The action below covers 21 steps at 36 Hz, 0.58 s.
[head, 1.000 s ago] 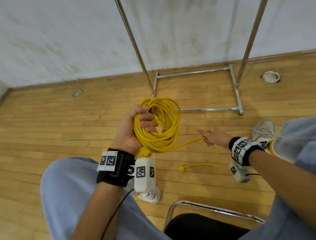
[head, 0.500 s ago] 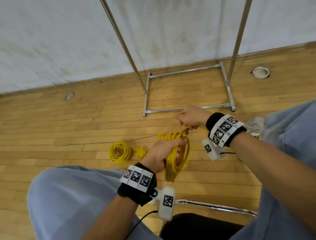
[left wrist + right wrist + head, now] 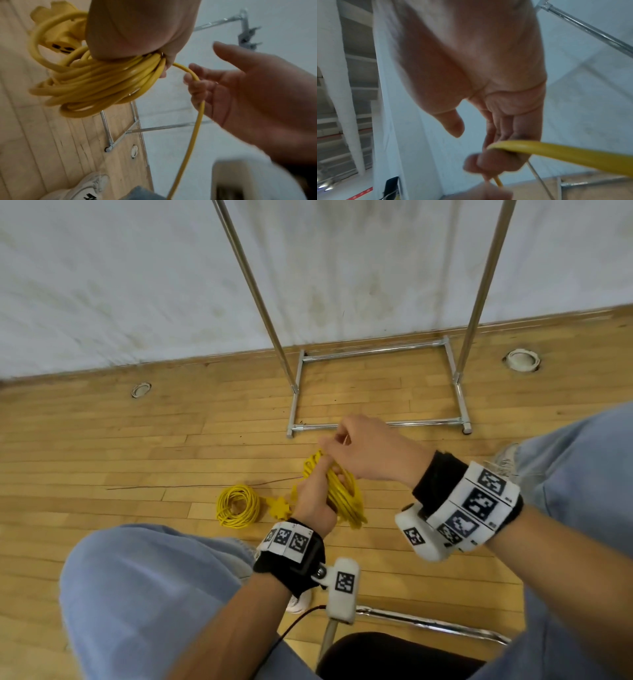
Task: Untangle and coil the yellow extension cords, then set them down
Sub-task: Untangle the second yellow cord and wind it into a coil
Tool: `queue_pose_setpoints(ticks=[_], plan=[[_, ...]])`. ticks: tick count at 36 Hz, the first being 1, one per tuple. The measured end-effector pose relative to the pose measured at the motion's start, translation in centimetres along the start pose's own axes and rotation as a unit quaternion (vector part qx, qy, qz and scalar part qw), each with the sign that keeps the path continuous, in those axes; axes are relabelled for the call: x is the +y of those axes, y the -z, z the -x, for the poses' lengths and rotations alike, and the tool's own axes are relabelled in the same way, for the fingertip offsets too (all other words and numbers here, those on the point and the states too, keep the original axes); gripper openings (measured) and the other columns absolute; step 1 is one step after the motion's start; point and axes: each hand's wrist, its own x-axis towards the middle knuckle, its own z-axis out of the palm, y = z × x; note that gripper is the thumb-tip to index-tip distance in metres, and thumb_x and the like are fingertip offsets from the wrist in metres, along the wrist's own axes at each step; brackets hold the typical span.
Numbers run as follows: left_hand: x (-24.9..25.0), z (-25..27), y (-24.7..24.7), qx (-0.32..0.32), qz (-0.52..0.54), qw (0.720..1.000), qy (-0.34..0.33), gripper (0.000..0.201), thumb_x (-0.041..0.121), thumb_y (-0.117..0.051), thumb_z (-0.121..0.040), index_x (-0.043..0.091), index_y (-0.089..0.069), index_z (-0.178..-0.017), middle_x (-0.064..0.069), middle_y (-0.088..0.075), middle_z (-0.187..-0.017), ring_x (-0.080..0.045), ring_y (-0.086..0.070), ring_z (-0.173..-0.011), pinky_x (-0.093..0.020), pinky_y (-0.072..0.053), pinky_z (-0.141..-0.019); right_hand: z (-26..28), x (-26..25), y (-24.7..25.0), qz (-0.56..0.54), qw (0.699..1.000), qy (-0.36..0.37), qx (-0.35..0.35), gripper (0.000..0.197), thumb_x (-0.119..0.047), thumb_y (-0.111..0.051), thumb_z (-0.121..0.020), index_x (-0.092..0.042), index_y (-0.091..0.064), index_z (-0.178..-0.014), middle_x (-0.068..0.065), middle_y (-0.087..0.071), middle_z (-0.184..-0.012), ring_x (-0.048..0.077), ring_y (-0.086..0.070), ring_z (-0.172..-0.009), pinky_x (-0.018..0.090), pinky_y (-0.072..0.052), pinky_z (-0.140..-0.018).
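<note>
My left hand grips a bundle of yellow cord loops between my knees, above the wooden floor. The left wrist view shows the bundle clamped under the palm, with its yellow socket end sticking out. My right hand sits just above the bundle's top. Its fingers curl round the loose strand, which runs down toward my lap. The right wrist view shows the same strand hooked over curled fingers. A second, smaller yellow coil lies on the floor to the left, with a yellow plug block beside it.
A chrome rack base with two uprights stands ahead against the white wall. Round floor fittings sit right and left. A chair's metal edge is under me. My jeans-clad knees flank the hands, and a white shoe is at right.
My left hand lowered the bundle from chest height toward the floor. My right hand came in from the right with the loose strand and now sits over the bundle's top.
</note>
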Motion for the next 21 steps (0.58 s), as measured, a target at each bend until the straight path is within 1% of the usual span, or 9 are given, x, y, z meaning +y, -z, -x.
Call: queue_pose_setpoints(ticks=[1, 3, 6, 9, 11, 13, 15, 18, 21], plan=[[0.3, 0.1, 0.0, -0.016, 0.039, 0.999, 0.005, 0.049, 0.034, -0.083, -0.082, 0.003, -0.073, -0.119, -0.014, -0.06, -0.1, -0.027, -0.06, -0.099, -0.039, -0.048, -0.089, 0.3, 0.0, -0.4, -0.013, 1.0, 0.006, 0.007, 0.036, -0.049, -0.049, -0.105, -0.016, -0.061, -0.106, 0.002, -0.071, -0.093, 0.01, -0.064, -0.075, 0.019, -0.043, -0.056], [1.0, 0.2, 0.2, -0.043, 0.1, 0.994, 0.01, 0.038, 0.035, -0.071, -0.09, 0.007, -0.077, -0.116, -0.015, -0.065, -0.115, -0.032, -0.059, -0.115, -0.044, -0.044, -0.107, 0.5, 0.0, -1.4, -0.044, 0.999, 0.019, 0.018, 0.031, -0.047, -0.051, -0.104, -0.019, -0.06, -0.112, -0.003, -0.068, -0.098, 0.01, -0.064, -0.084, 0.023, -0.044, -0.063], [1.7, -0.3, 1.0, -0.049, 0.186, 0.981, 0.034, 0.035, 0.032, -0.055, -0.089, 0.007, -0.073, -0.106, -0.014, -0.069, -0.114, -0.032, -0.064, -0.114, -0.046, -0.047, -0.107, 0.6, -0.1, -2.9, -0.072, 0.996, 0.035, 0.03, 0.02, -0.039, -0.055, -0.103, -0.021, -0.059, -0.11, -0.005, -0.067, -0.088, 0.009, -0.061, -0.075, 0.022, -0.038, -0.059], [2.1, -1.2, 1.3, -0.054, 0.211, 0.975, 0.032, 0.037, 0.039, -0.072, -0.077, 0.016, -0.063, -0.106, -0.009, -0.058, -0.114, -0.028, -0.056, -0.117, -0.042, -0.038, -0.114, 0.6, 0.1, -4.0, -0.077, 0.995, 0.054, 0.037, 0.013, -0.027, -0.054, -0.103, -0.021, -0.059, -0.113, -0.005, -0.07, -0.089, 0.012, -0.063, -0.081, 0.023, -0.042, -0.066], [2.8, -1.3, 1.2, -0.072, 0.227, 0.971, 0.03, 0.039, 0.04, -0.083, -0.074, 0.017, -0.063, -0.098, -0.004, -0.058, -0.101, -0.025, -0.059, -0.107, -0.035, -0.037, -0.109, 0.9, 0.3, -4.4, -0.089, 0.994, 0.062, 0.034, 0.015, -0.023, -0.054, -0.103, -0.019, -0.061, -0.116, -0.005, -0.072, -0.094, 0.01, -0.064, -0.087, 0.021, -0.044, -0.069], [3.8, -1.1, 1.3, -0.088, 0.214, 0.973, 0.014, 0.032, 0.036, -0.085, -0.072, 0.017, -0.061, -0.083, 0.003, -0.056, -0.083, -0.016, -0.059, -0.083, -0.03, -0.037, -0.103, 1.3, 0.4, -4.7, -0.104, 0.991, 0.071, 0.035, 0.016, -0.022, -0.055, -0.103, -0.018, -0.063, -0.117, -0.007, -0.073, -0.092, 0.001, -0.064, -0.089, 0.012, -0.043, -0.069], [4.8, -1.0, 1.6, -0.11, 0.232, 0.966, 0.015, 0.027, 0.033, -0.083, -0.074, 0.019, -0.06, -0.076, 0.006, -0.054, -0.075, -0.011, -0.055, -0.071, -0.024, -0.038, -0.102, 1.8, 0.5, -4.9, -0.147, 0.985, 0.086, 0.021, 0.014, -0.023, -0.055, -0.105, -0.015, -0.065, -0.111, -0.007, -0.073, -0.08, -0.004, -0.062, -0.069, 0.009, -0.043, -0.061], [6.3, -0.4, 1.8, -0.135, 0.244, 0.96, -0.013, 0.024, 0.029, -0.081, -0.08, 0.019, -0.059, -0.075, 0.007, -0.054, -0.071, -0.007, -0.053, -0.066, -0.021, -0.051, -0.075, 2.3, 0.7, -4.9, -0.227, 0.966, 0.122, -0.027, 0.026, -0.023, -0.051, -0.108, -0.008, -0.068, -0.095, 0.007, -0.071, -0.069, 0.012, -0.059, -0.052, 0.023, -0.048, -0.054], [7.9, -0.1, 2.3, -0.147, 0.244, 0.957, -0.054, 0.018, 0.024, -0.075, -0.088, 0.018, -0.059, -0.081, 0.007, -0.056, -0.071, -0.007, -0.052, -0.071, -0.022, -0.049, -0.074, 2.3, 1.8, -5.2, -0.267, 0.951, 0.141, -0.06, 0.041, -0.029, -0.047, -0.11, -0.003, -0.068, -0.086, 0.011, -0.067, -0.063, 0.017, -0.056, -0.051, 0.027, -0.049, -0.058]])
